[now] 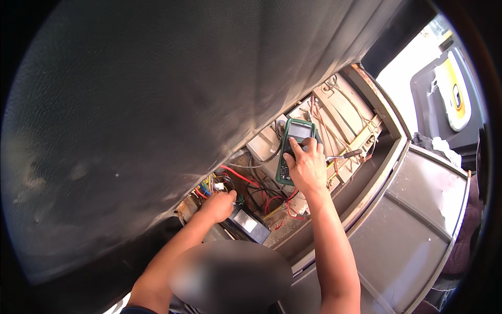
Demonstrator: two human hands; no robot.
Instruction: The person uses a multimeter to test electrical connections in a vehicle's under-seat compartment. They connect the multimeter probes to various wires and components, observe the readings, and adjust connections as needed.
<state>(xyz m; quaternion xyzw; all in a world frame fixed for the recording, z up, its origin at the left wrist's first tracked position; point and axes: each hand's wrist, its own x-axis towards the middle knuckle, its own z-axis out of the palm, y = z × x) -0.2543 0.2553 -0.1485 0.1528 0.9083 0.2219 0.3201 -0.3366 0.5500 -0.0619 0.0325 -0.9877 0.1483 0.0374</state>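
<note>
One green meter (306,126) among many wires (240,176)

At the left, a black cushion (130,104) fills a big part of the view. At its lower edge, the left hand (218,205) is nearly closed, with the fingers bent down at a coloured wire bundle. I cannot tell if it has hold of some wire, because the fingertips are hidden. A white connector (218,186) is near these fingers. Just to the right, and partly behind the hand, lies a black box (251,223) with a pale label.

In the middle, the meter lies tilted over the pale boxes (264,145), its screen facing up. The right hand (308,166) is half open on it: one finger points onto the front below the screen, and the others are bent. I cannot tell if it grips the meter. Near this hand is a tool (352,154) with a dark handle. Farther right are a grey-brown panel (413,199) and a door (424,89).
</note>
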